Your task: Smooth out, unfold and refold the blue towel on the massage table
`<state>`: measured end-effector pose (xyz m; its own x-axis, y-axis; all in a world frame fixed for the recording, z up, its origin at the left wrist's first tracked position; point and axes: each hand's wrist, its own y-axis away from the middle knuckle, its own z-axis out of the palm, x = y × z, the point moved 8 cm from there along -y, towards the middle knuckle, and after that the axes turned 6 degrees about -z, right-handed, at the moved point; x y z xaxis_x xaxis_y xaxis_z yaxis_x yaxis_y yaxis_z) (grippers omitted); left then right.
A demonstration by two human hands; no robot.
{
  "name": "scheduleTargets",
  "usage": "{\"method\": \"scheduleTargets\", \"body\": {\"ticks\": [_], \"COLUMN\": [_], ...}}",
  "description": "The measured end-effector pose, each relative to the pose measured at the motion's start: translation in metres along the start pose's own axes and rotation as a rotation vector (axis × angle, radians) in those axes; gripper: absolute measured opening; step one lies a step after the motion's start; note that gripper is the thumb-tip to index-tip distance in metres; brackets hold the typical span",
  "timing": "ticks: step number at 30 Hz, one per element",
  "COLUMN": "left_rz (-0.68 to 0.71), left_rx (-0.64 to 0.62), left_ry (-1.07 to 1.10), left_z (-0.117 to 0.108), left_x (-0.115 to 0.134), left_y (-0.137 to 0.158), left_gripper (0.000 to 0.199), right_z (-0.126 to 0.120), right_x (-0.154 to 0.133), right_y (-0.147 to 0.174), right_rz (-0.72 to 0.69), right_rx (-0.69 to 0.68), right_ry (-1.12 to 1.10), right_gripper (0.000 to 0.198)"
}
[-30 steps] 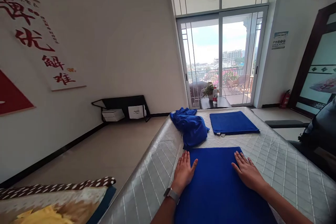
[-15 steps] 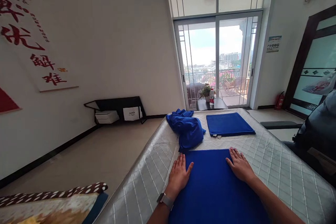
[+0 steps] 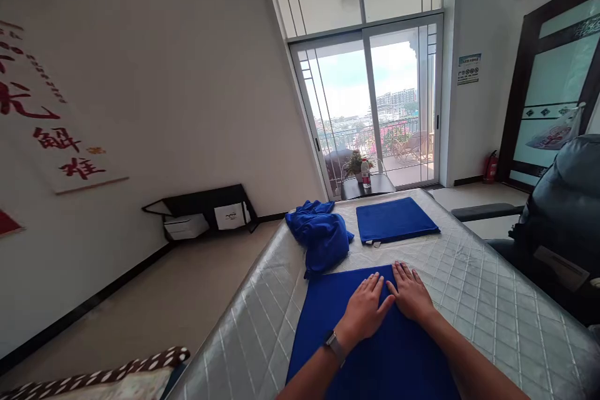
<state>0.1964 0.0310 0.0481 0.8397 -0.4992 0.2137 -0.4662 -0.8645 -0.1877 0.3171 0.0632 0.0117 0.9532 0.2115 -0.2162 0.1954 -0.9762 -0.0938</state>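
Note:
A blue cloth (image 3: 328,312) lies spread flat on the quilted silver mattress (image 3: 487,300) in front of me. My left hand (image 3: 368,310) rests palm down on its upper middle, fingers stretched out. Close beside it, my right hand (image 3: 411,292) presses flat on the cloth's far right corner, also with extended fingers. Neither hand grips anything. Beyond the cloth's far left corner sits a crumpled blue cloth heap (image 3: 319,236). A folded blue cloth (image 3: 396,220) with small white tags lies flat farther back. The near end of the spread cloth runs out of view.
A small table (image 3: 382,184) with a bottle (image 3: 365,173) and a potted plant (image 3: 355,164) stands past the mattress's far end. At right is a dark padded chair (image 3: 562,212). A patterned fabric (image 3: 140,375) shows at lower left.
My left hand has slid right across the cloth, from its left edge to near my right hand. My right hand stays at the far right corner. The view has tilted and shifted.

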Motion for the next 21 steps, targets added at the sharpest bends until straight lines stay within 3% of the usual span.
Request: {"method": "scheduleTargets", "body": {"ticks": [4, 9, 14, 21], "left_rz": [0.021, 0.03, -0.108, -0.338], "left_rx": [0.068, 0.07, 0.038, 0.009], "left_ry": [0.011, -0.098, -0.11, -0.168], "left_z": [0.016, 0.042, 0.035, -0.002], "left_x": [0.026, 0.015, -0.032, -0.138], "left_y": [-0.047, -0.058, -0.038, 0.017], "left_gripper": [0.063, 0.057, 0.065, 0.074], "right_z": [0.002, 0.002, 0.003, 0.003], "right_x": [-0.002, 0.0, 0.003, 0.003], "right_y": [0.001, 0.0, -0.003, -0.004], "right_rz": [-0.052, -0.046, 0.004, 0.012], "right_rx": [-0.01, 0.012, 0.018, 0.02], "right_ry": [0.066, 0.063, -0.004, -0.003], "right_gripper": [0.061, 0.062, 0.068, 0.07]}}
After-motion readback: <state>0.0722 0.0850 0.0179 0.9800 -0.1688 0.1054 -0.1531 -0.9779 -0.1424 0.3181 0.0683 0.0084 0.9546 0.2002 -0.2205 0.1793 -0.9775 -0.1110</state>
